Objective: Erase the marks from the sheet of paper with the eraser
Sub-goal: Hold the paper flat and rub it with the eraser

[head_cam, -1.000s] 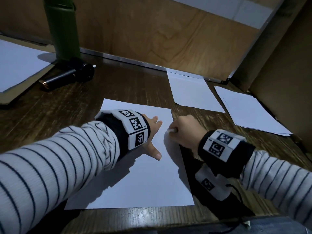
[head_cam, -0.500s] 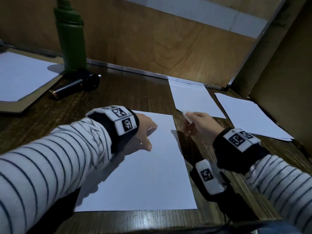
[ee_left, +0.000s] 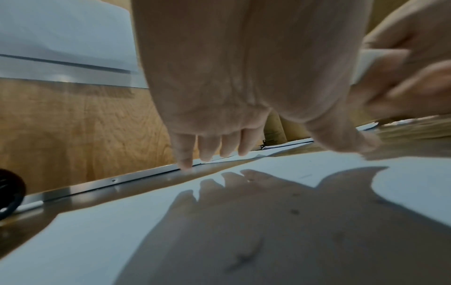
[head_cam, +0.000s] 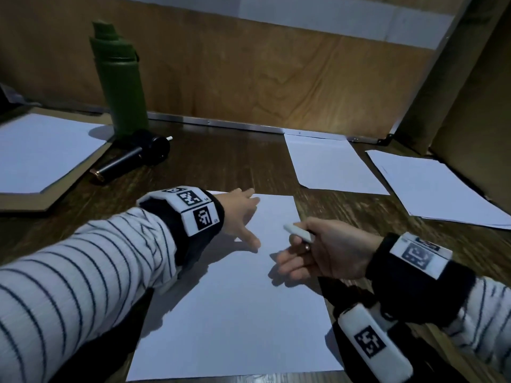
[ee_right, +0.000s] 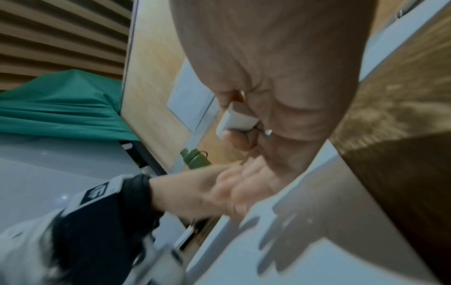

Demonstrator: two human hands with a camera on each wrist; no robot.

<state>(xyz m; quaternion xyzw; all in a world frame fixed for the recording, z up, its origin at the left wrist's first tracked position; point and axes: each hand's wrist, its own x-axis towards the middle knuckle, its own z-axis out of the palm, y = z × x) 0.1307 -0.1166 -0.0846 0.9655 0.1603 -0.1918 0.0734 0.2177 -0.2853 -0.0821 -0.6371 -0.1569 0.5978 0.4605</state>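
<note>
On our wrists we wear black bands with white tags printed in black square codes; no brand name or readable word shows on them, nor on the green bottle (head_cam: 120, 78) or the black flashlight (head_cam: 132, 158) lying at its foot.

Our left hand (head_cam: 239, 214) is spread out, fingers straight and thumb splayed. The head view puts it on the far left part of the sheet of paper (head_cam: 235, 313), while the left wrist view shows the palm raised above its own shadow, so we cannot tell how firmly the fingertips press. Our right hand (head_cam: 326, 250) hovers above the sheet's right edge, thumb and forefinger pinching the eraser (head_cam: 298, 232), a small white block that is off the paper; the other fingers hang loosely extended below it. A few faint dark marks show on the sheet in the left wrist view.

We see the sheet lying flat on the dark wooden table (head_cam: 221, 167), its near edge just short of the table's front edge. Two more white sheets (head_cam: 331, 167) lie beyond and to the right, apart from ours, and another rests on a board at far left. A wooden wall closes the back, a cardboard panel the right, and bare table lies between our sheet and the bottle.
</note>
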